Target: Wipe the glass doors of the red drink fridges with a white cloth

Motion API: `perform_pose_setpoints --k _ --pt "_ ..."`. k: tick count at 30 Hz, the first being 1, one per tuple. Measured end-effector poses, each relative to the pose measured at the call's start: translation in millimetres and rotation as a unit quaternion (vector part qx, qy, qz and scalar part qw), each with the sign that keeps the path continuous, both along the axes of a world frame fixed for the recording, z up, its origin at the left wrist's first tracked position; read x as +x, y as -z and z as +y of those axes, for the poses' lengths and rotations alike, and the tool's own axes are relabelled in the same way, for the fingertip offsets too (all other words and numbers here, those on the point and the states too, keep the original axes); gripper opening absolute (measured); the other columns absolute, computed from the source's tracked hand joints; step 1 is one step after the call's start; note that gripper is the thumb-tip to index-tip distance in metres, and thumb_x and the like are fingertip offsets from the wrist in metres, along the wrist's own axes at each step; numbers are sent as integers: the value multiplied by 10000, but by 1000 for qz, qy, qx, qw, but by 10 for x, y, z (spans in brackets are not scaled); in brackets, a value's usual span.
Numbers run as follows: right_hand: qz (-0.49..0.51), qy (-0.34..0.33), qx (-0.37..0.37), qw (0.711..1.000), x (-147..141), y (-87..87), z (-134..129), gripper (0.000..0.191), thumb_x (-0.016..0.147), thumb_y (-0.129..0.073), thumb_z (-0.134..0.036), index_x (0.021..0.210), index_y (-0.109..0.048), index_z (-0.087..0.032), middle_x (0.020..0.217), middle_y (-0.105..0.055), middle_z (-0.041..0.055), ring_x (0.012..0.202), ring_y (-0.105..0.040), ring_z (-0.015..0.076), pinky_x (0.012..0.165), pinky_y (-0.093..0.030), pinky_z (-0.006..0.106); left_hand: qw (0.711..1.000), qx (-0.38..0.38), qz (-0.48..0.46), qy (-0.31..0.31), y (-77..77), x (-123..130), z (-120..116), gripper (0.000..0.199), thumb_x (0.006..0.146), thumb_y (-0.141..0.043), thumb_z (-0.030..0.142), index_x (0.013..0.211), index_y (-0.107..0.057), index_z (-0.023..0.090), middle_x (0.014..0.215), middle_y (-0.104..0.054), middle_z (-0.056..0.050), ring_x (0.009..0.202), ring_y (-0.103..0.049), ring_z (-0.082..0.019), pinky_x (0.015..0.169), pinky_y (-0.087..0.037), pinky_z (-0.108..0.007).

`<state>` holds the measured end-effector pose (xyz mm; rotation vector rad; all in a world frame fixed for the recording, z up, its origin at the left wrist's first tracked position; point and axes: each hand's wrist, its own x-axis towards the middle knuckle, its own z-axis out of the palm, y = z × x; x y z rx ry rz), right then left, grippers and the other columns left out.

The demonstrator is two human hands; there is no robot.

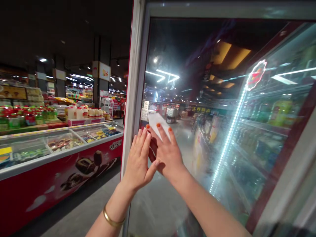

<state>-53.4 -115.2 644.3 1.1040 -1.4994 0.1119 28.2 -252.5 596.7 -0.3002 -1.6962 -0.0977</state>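
Note:
A tall glass door (168, 204) fills the right half of the head view. Against its glass lies a white sheet or cloth (153, 119), partly covered by my right hand (169, 154). My right hand's fingers are spread flat over the white piece. Just left of it, my left hand (139, 161) rests by the door's left frame (135, 89), its fingers extended and the thumb apart, holding nothing. A gold bangle (108, 219) circles my left wrist. The lower part of the white piece is hidden behind my right hand.
A red chest freezer (56, 184) with packaged goods under glass stands at the left. Bottles (79, 112) line the shelf behind it. A dark pillar (101, 49) rises farther back. Shelves of drinks (281, 108) show at the right, beside a bright light strip (229, 141).

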Motion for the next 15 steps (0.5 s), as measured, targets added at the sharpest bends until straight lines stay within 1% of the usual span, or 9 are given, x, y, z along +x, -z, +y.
perform_pose_setpoints --k 2,4,6,7,9,10,12,14,15 --pt "7 9 8 1000 -26 220 162 694 1072 -575 -372 1736 -397 -280 1808 -415 -38 1766 -41 217 1443 57 467 1000 -1 -2 -7 23 -28 2 808 1136 -458 501 1801 -138 172 1868 -215 -170 1760 -142 -281 1419 -206 -512" --pt "-12 27 -28 999 -69 221 401 705 1070 -591 -393 1737 -395 -277 1834 -364 -5 1766 -62 227 1444 15 484 1000 2 -21 -17 55 -32 1 805 1131 -475 490 1801 -149 187 1858 -250 -172 1757 -162 -288 1413 -220 -522" --pt "-37 52 -90 994 -96 -2 512 765 1057 -623 -399 1758 -344 -269 1881 -226 63 1761 -118 300 1432 -72 576 999 12 -30 -9 69 -24 -5 805 1131 -468 506 1803 -149 197 1851 -271 -178 1755 -171 -300 1406 -242 -537" --pt "-45 59 -111 991 -96 -147 479 799 1049 -637 -396 1769 -314 -268 1893 -160 92 1755 -140 343 1416 -109 627 1000 19 -24 4 68 -20 -11 806 1133 -456 522 1804 -144 203 1854 -263 -180 1755 -166 -307 1402 -255 -548" --pt "-50 52 -106 992 -71 -358 254 840 1041 -646 -400 1781 -270 -277 1900 -101 111 1744 -164 391 1392 -150 686 999 32 4 39 56 -19 -35 806 1135 -422 565 1806 -136 220 1866 -224 -175 1757 -151 -320 1393 -276 -571" --pt "-46 39 -75 995 -53 -378 100 834 1045 -635 -406 1782 -264 -285 1899 -125 101 1743 -170 380 1397 -149 675 998 33 20 56 50 -23 -54 808 1135 -406 583 1806 -134 226 1871 -205 -171 1756 -152 -321 1392 -279 -575" --pt "-25 12 -14 1000 -27 -211 -167 790 1061 -598 -406 1775 -284 -286 1881 -228 70 1737 -209 316 1419 -144 598 996 20 41 75 45 -41 -105 815 1133 -388 609 1806 -137 222 1877 -184 -163 1754 -165 -315 1398 -268 -563" --pt "-3 -8 26 1000 -29 154 -241 740 1069 -576 -414 1758 -335 -285 1846 -339 35 1724 -250 257 1431 -117 512 996 -10 47 75 48 -75 -169 828 1128 -395 621 1805 -144 215 1876 -188 -160 1753 -172 -306 1407 -250 -543" --pt "2 -10 31 999 -39 349 -181 721 1069 -575 -418 1746 -366 -286 1827 -383 22 1720 -258 236 1434 -93 480 996 -28 46 73 49 -100 -201 833 1125 -402 624 1805 -146 217 1875 -196 -159 1753 -173 -306 1408 -245 -541"
